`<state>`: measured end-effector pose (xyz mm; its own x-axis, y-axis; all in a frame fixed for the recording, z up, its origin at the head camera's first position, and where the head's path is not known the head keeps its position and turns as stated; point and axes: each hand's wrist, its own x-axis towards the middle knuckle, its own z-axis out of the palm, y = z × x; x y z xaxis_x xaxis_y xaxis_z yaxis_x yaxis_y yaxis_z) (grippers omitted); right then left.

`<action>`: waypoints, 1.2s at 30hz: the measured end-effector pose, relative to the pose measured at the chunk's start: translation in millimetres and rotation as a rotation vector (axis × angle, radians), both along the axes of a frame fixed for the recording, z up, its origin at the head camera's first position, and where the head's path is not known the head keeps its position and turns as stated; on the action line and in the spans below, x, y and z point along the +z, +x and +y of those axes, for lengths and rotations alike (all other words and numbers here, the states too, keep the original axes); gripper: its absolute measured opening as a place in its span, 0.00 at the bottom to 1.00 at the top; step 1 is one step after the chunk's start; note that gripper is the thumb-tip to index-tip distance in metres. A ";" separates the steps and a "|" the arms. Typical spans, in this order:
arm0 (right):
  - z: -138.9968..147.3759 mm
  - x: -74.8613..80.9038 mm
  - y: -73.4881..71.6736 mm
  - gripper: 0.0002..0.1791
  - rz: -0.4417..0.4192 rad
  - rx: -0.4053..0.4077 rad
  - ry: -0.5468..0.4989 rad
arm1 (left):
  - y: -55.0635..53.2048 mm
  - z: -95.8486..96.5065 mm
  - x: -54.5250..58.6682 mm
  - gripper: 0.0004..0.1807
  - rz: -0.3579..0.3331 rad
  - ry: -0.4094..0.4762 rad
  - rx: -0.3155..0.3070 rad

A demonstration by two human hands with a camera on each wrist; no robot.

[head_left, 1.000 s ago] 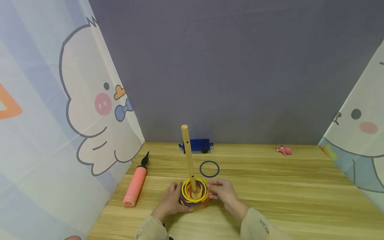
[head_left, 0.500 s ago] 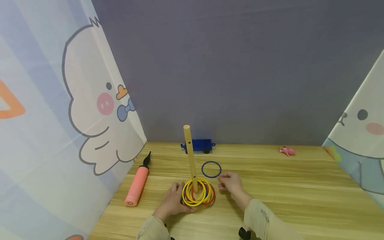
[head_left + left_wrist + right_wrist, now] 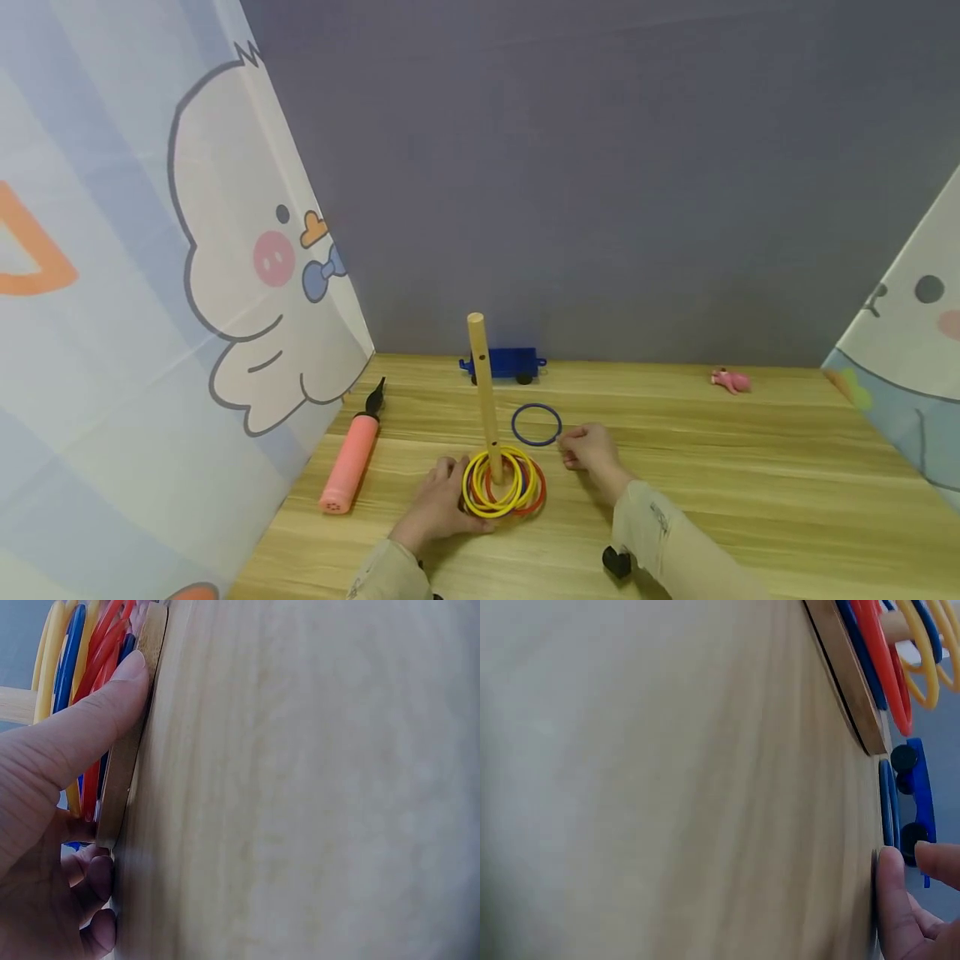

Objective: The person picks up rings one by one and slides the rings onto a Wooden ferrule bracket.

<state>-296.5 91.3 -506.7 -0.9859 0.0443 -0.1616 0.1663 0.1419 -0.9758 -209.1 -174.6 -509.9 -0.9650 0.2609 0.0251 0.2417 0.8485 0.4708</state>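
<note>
A wooden peg rises from a flat wooden base, with several yellow rings, red rings and blue rings stacked loosely round its foot. My left hand grips the base from the left; the left wrist view has the thumb on its edge. Behind and right of the stack, a single blue ring lies flat on the table. The right hand is at that ring's near right edge, its fingertips close to it. In the right wrist view, thumb and forefinger stand apart; whether they touch the ring is unclear.
At the back, behind the peg, is a blue toy wagon. A pink hand pump with a black nozzle lies on the left. Far right sits a small pink toy figure. A grey backdrop borders the wooden table.
The right hand has left the ring stack and moved right and back to the single blue ring. The stacked rings have shifted slightly. My left hand keeps its hold on the base.
</note>
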 end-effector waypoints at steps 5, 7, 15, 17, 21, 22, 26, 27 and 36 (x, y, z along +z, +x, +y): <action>-1.1 0.0 -10.6 0.08 -0.039 0.026 0.111 | -1.3 -0.2 -1.2 0.65 -0.012 0.003 -0.001; -1.0 -0.1 -14.3 0.08 -0.033 0.035 0.167 | -1.5 0.2 -0.7 0.65 -0.013 0.000 0.002; -0.8 5.0 -20.1 0.13 -0.003 0.048 0.387 | -1.0 2.9 2.8 0.64 -0.013 -0.006 0.010; -2.3 6.8 -20.6 0.14 -0.017 0.055 0.419 | -0.7 2.6 2.7 0.64 -0.018 -0.008 0.013; -5.7 8.9 -21.8 0.16 -0.023 0.075 0.491 | -0.1 1.4 2.6 0.64 -0.019 -0.004 0.015; -5.7 9.2 -21.5 0.16 -0.022 0.078 0.505 | 0.1 1.8 3.0 0.64 -0.020 -0.002 0.015; -6.0 9.5 -19.7 0.19 -0.010 0.088 0.543 | 0.5 2.9 4.4 0.64 -0.021 0.011 0.012; -6.3 9.7 -19.3 0.19 -0.009 0.088 0.547 | 0.4 2.8 4.2 0.64 -0.023 0.012 0.012; -5.6 12.6 -17.5 0.13 0.010 0.095 0.626 | -0.9 1.2 0.7 0.65 -0.033 0.006 0.016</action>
<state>-313.9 85.7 -494.1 -0.9915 0.0397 -0.1243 0.1163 0.7003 -0.7043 -210.0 -173.4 -509.2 -0.9694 0.2454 -0.0058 0.2121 0.8495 0.4831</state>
